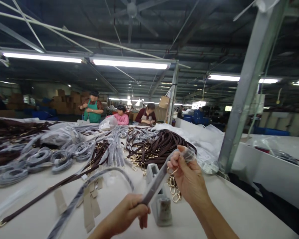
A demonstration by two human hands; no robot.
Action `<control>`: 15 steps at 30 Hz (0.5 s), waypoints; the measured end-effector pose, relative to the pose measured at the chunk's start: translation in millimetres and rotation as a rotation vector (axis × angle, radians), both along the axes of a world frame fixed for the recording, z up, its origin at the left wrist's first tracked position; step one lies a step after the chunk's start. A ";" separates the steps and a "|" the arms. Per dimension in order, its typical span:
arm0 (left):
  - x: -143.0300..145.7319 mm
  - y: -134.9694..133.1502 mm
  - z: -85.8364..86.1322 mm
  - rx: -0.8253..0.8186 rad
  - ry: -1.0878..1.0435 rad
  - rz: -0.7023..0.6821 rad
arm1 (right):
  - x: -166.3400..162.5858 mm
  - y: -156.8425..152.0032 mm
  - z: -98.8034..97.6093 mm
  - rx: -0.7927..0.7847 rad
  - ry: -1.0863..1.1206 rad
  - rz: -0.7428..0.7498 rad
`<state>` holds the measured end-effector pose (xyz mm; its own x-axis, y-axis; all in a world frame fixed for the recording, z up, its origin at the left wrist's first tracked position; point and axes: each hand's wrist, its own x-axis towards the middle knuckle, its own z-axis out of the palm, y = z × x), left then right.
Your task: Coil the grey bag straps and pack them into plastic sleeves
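Above the near edge of the white bench (239,212), both hands' grips pinch a plastic-sleeved strap (156,181), left hand (126,215) low, right hand (186,174) high; wrapped grey coils (40,159) lie far left, bare dark brown straps (154,144) remain beyond.

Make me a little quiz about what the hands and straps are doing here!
1. True or false: both hands hold one wrapped strap.
2. Which hand is higher: A) left hand B) right hand?
3. What lies piled behind the hands on the table?

Key: 1. True. 2. B. 3. A pile of brown straps with gold clips.
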<state>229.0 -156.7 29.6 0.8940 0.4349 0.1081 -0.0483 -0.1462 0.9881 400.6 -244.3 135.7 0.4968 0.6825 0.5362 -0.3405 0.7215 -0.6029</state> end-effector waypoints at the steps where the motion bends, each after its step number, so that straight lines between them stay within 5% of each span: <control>1: 0.2 -1.8 3.7 -0.022 0.003 -0.009 | 1.1 3.4 3.8 0.022 -0.025 -0.052; 8: 1.6 -4.7 15.0 -0.068 0.041 -0.016 | 14.9 2.4 26.0 -0.039 -0.015 -0.139; 15: -12.9 -9.0 13.4 -0.100 0.103 0.017 | 30.0 -5.5 7.0 -0.220 -0.145 -0.085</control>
